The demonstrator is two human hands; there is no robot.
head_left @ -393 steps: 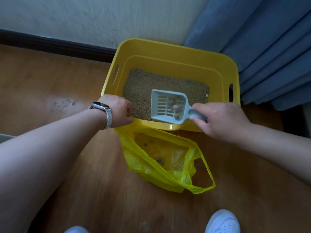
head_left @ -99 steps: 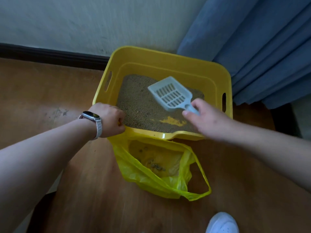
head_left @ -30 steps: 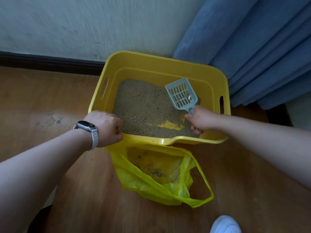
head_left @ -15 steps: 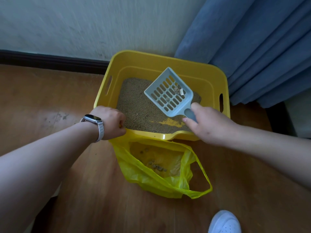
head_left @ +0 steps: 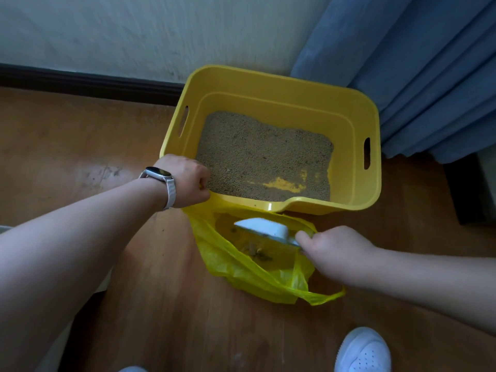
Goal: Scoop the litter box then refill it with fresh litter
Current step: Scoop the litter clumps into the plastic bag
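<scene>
A yellow litter box (head_left: 371,189) stands on the wooden floor against the wall, holding brown litter (head_left: 257,154) with a bare yellow patch near its front. My left hand (head_left: 185,179) grips the box's front left rim together with the edge of a yellow plastic bag (head_left: 241,269). The bag lies open on the floor in front of the box, with small clumps inside. My right hand (head_left: 335,251) holds the handle of a pale blue scoop (head_left: 264,228), turned over inside the bag's mouth.
Blue curtains (head_left: 418,63) hang at the right, touching the box's far right corner. A dark baseboard (head_left: 80,81) runs along the white wall. My white shoe (head_left: 363,350) is at the bottom right. A dark object (head_left: 467,189) stands right of the box.
My right hand has carried the scoop with its clumps from above the litter down into the yellow bag and turned it over. My left hand has stayed on the rim.
</scene>
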